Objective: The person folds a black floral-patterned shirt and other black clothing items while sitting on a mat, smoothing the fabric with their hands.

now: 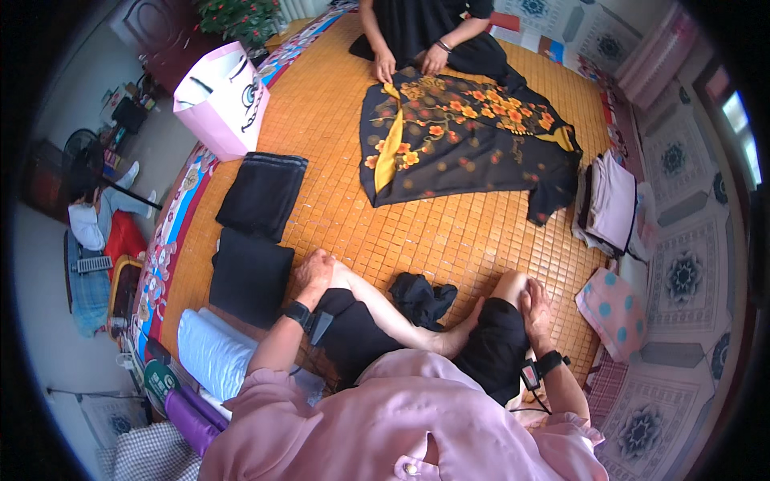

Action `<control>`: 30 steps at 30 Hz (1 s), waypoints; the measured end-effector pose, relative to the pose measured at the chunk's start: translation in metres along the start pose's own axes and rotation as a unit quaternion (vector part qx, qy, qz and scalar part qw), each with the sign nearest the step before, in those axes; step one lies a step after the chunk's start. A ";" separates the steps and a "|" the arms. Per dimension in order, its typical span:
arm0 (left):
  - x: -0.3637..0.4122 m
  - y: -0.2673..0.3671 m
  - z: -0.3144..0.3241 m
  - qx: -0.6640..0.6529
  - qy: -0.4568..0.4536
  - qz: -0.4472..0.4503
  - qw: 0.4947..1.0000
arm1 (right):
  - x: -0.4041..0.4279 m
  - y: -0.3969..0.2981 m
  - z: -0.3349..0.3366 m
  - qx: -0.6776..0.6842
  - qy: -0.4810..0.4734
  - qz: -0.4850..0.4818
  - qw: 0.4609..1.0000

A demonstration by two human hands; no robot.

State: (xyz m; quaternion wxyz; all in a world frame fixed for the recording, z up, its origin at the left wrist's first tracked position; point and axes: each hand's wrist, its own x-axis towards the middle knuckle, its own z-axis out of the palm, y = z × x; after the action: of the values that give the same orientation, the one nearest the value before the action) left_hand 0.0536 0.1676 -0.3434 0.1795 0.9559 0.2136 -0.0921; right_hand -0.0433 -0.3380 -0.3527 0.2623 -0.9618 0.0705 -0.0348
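Observation:
My left hand (314, 269) rests on my bent left knee, beside folded black cloths (251, 273). On my other knee lies my right hand (535, 303), its fingers slightly apart; neither hand holds anything. A small crumpled black cloth (423, 299) sits on the mat between my legs. Farther ahead, a black garment with orange flowers and yellow edging (469, 135) is spread out on the tiled mat (337, 198). Another person's hands (409, 63) touch its far edge. More folded dark fabric (263, 193) lies to the left of the spread garment.
A pink and white paper bag (225, 105) stands at the mat's left edge. Folded light garments (609, 201) and a dotted pink cloth (612, 309) lie at the right. Folded light blue cloth (212, 352) is near my left elbow. Another person sits beyond the mat at far left.

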 end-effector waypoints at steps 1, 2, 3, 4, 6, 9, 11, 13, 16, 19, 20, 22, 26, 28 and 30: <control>0.000 -0.002 -0.002 -0.003 -0.005 0.009 1.000 | 0.000 0.000 0.002 0.000 0.026 -0.022 0.999; 0.002 -0.002 -0.001 0.006 -0.004 0.010 1.000 | 0.001 0.000 0.003 -0.011 0.038 -0.023 0.999; 0.003 -0.002 -0.001 0.030 -0.006 0.032 0.999 | 0.004 0.001 0.002 -0.001 0.006 0.022 1.000; 0.004 -0.001 0.000 0.062 0.003 0.040 0.997 | 0.007 0.001 0.001 0.006 -0.004 0.037 0.999; 0.007 0.002 0.004 0.096 0.014 0.045 0.994 | 0.012 -0.001 -0.003 0.025 -0.023 0.068 0.997; 0.007 0.007 0.010 0.138 0.035 0.068 0.988 | 0.010 -0.012 -0.010 0.020 0.022 0.007 1.000; 0.004 0.007 0.011 0.115 0.044 0.066 0.990 | -0.004 -0.023 -0.017 0.044 0.095 -0.029 0.994; 0.002 0.007 0.010 0.095 0.054 0.069 0.992 | -0.036 -0.035 -0.031 0.037 0.067 -0.116 0.990; -0.002 0.004 0.008 0.065 0.076 0.094 0.991 | -0.113 -0.054 -0.053 0.062 -0.024 -0.134 0.989; -0.002 0.004 0.007 0.052 0.086 0.121 0.988 | -0.201 -0.066 -0.064 -0.015 -0.087 -0.026 0.996; -0.002 0.005 0.007 0.057 0.074 0.110 0.990 | -0.223 -0.066 -0.064 0.015 -0.091 0.046 0.995; 0.001 0.007 0.006 0.060 0.069 0.114 0.989 | -0.246 -0.058 -0.053 -0.002 -0.062 0.141 0.988; 0.002 0.009 0.004 0.059 0.065 0.117 0.989 | -0.247 -0.026 -0.018 -0.177 -0.017 0.290 0.940; 0.000 0.008 0.003 0.055 0.056 0.112 0.991 | -0.243 -0.010 -0.003 -0.276 -0.035 0.353 0.893; 0.000 0.006 0.002 0.049 0.061 0.121 0.990 | -0.237 0.002 0.009 -0.363 -0.071 0.404 0.836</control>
State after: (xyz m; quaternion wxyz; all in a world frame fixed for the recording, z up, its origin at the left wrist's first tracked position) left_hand 0.0556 0.1614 -0.3434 0.1286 0.9862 0.1023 -0.0215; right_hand -0.2769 -0.2989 -0.3684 -0.1109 -0.8738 0.4415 0.1711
